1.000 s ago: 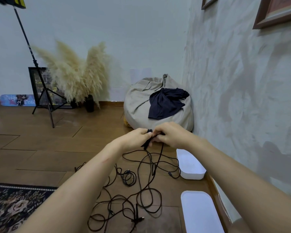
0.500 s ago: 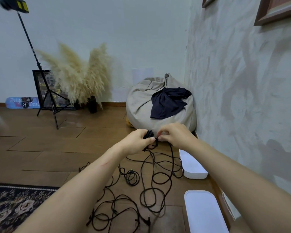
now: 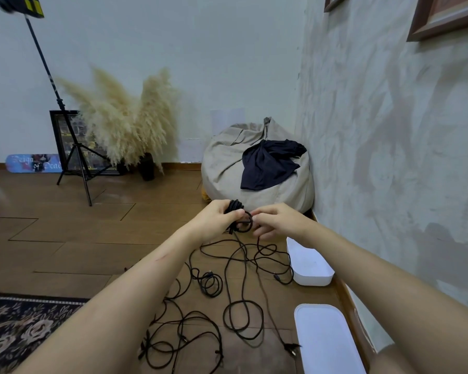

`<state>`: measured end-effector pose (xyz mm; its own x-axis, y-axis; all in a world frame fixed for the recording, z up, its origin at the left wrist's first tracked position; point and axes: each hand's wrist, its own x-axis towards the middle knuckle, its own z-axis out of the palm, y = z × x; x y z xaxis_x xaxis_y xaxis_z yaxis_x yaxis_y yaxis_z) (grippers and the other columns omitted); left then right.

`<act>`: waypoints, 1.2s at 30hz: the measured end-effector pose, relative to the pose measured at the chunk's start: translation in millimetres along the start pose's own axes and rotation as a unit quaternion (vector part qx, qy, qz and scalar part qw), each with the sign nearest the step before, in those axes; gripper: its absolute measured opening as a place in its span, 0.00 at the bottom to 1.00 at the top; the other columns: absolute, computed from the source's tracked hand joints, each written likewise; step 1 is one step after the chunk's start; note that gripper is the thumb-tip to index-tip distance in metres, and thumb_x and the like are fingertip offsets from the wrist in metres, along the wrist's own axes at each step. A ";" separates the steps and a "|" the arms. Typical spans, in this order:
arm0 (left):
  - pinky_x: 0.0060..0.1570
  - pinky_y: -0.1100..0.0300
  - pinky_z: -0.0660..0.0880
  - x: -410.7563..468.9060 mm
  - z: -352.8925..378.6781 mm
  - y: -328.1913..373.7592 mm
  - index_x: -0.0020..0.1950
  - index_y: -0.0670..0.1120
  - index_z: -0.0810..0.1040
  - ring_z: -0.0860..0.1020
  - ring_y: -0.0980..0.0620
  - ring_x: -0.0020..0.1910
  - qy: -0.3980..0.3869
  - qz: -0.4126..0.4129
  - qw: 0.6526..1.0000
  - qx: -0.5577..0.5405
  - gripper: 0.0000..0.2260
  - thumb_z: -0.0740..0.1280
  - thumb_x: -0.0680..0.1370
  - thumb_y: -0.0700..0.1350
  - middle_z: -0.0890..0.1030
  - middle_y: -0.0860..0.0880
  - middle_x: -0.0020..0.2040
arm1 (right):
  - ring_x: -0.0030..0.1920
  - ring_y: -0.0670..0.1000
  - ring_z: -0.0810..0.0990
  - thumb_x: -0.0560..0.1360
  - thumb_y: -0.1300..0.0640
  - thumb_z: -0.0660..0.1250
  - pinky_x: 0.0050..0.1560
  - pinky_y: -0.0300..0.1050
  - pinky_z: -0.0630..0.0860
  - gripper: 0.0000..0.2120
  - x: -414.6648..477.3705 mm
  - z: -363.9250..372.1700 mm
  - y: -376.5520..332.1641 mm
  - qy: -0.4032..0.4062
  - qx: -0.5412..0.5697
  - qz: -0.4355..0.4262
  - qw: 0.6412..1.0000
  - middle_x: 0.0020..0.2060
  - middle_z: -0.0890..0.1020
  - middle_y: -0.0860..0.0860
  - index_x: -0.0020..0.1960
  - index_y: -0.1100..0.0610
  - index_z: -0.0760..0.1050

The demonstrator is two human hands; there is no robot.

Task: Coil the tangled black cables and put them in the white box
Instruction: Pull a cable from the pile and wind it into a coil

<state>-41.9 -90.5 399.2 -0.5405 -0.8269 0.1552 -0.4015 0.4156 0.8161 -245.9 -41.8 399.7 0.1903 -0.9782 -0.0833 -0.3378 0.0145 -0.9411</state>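
Observation:
My left hand [image 3: 219, 217] grips a small bundle of coiled black cable [image 3: 234, 209] held up above the floor. My right hand [image 3: 275, 221] pinches a loop of the same cable right beside the bundle. From the bundle the cable hangs down into a tangle of black cables [image 3: 227, 300] spread over the wooden floor. A white box [image 3: 310, 261] stands open on the floor by the right wall, right of the tangle. Its white lid [image 3: 326, 338] lies nearer to me along the same wall.
A beige beanbag [image 3: 227, 168] with a dark cloth [image 3: 268, 163] on it sits in the corner behind my hands. A tripod stand [image 3: 76, 157], pampas grass in a vase [image 3: 125, 125] and a framed picture are at the back left. A patterned rug [image 3: 19, 327] lies bottom left.
My hands have wound more cable into the bundle, which has grown thicker. A loop now sits between both hands, and the tangle on the floor has shifted as cable was pulled up.

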 end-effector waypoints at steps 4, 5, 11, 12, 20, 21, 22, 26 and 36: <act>0.46 0.60 0.73 0.6 2.0 -0.5 0.44 0.48 0.78 0.78 0.56 0.40 0.015 -0.001 1.000 0.012 0.10 0.65 0.84 0.47 0.81 0.51 0.40 | 0.56 0.55 0.85 0.82 0.50 0.66 0.56 0.45 0.83 0.17 -1.2 -0.2 -0.8 -0.018 0.023 0.004 1.000 0.59 0.84 0.56 0.67 0.56 0.79; 0.46 0.58 0.72 0.5 3.0 -0.3 0.43 0.48 0.78 0.77 0.55 0.40 0.017 -0.004 1.000 0.014 0.11 0.65 0.84 0.47 0.80 0.52 0.39 | 0.54 0.53 0.85 0.81 0.52 0.68 0.53 0.43 0.83 0.18 1.0 1.3 0.0 -0.013 0.009 -0.001 1.000 0.60 0.83 0.57 0.70 0.56 0.76; 0.44 0.56 0.73 -0.6 8.3 3.2 0.44 0.47 0.78 0.78 0.53 0.39 0.052 -0.021 0.997 0.057 0.10 0.64 0.84 0.48 0.81 0.53 0.38 | 0.49 0.52 0.81 0.80 0.61 0.70 0.49 0.47 0.81 0.13 17.5 0.3 7.3 0.063 -0.108 -0.009 0.992 0.53 0.82 0.56 0.64 0.57 0.76; 0.44 0.56 0.73 -0.9 8.6 3.7 0.45 0.47 0.78 0.78 0.54 0.39 0.058 -0.022 0.996 0.065 0.10 0.64 0.84 0.49 0.82 0.53 0.38 | 0.47 0.53 0.82 0.80 0.60 0.70 0.51 0.50 0.81 0.11 19.0 -1.6 8.0 0.080 -0.158 -0.019 0.984 0.50 0.82 0.54 0.62 0.53 0.78; 0.48 0.52 0.78 -0.3 7.5 1.4 0.49 0.46 0.79 0.80 0.53 0.41 0.063 -0.035 0.994 0.086 0.10 0.63 0.84 0.50 0.83 0.52 0.40 | 0.39 0.46 0.80 0.81 0.51 0.66 0.45 0.47 0.80 0.14 19.3 -11.6 -3.6 0.124 -0.450 -0.078 0.881 0.36 0.83 0.45 0.65 0.40 0.80; 0.48 0.52 0.78 -0.7 7.5 1.1 0.49 0.45 0.79 0.81 0.52 0.41 0.062 -0.038 0.994 0.086 0.11 0.63 0.84 0.50 0.83 0.52 0.40 | 0.36 0.46 0.81 0.82 0.53 0.65 0.45 0.46 0.81 0.14 19.3 -11.1 -3.3 0.116 -0.436 -0.076 0.889 0.35 0.83 0.46 0.64 0.41 0.80; 0.48 0.52 0.78 -0.9 7.3 0.8 0.49 0.44 0.80 0.81 0.51 0.41 0.063 -0.040 0.994 0.084 0.11 0.64 0.84 0.50 0.84 0.51 0.40 | 0.35 0.46 0.82 0.82 0.56 0.64 0.43 0.45 0.82 0.15 19.1 -10.5 -3.1 0.110 -0.407 -0.075 0.904 0.35 0.84 0.47 0.64 0.42 0.80; 0.47 0.54 0.77 -1.9 7.0 -0.6 0.49 0.44 0.80 0.81 0.52 0.41 0.054 -0.046 0.994 0.080 0.11 0.64 0.84 0.50 0.84 0.52 0.40 | 0.40 0.45 0.80 0.80 0.56 0.62 0.41 0.40 0.73 0.15 17.5 -9.9 1.3 0.094 -0.355 -0.099 0.925 0.41 0.81 0.43 0.63 0.47 0.80; 0.48 0.54 0.77 -0.7 9.2 0.5 0.49 0.45 0.80 0.80 0.55 0.40 0.036 -0.030 0.997 0.069 0.11 0.64 0.84 0.50 0.83 0.52 0.40 | 0.48 0.46 0.84 0.84 0.57 0.62 0.55 0.49 0.80 0.13 20.7 -18.4 11.8 0.110 -0.296 -0.088 0.945 0.47 0.85 0.45 0.65 0.47 0.77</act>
<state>-48.6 -86.2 394.3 -0.4598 -0.8750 0.1513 -0.5322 0.4079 0.7419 -262.9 -65.8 392.9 0.1167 -0.9752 0.1882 -0.7879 -0.2063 -0.5802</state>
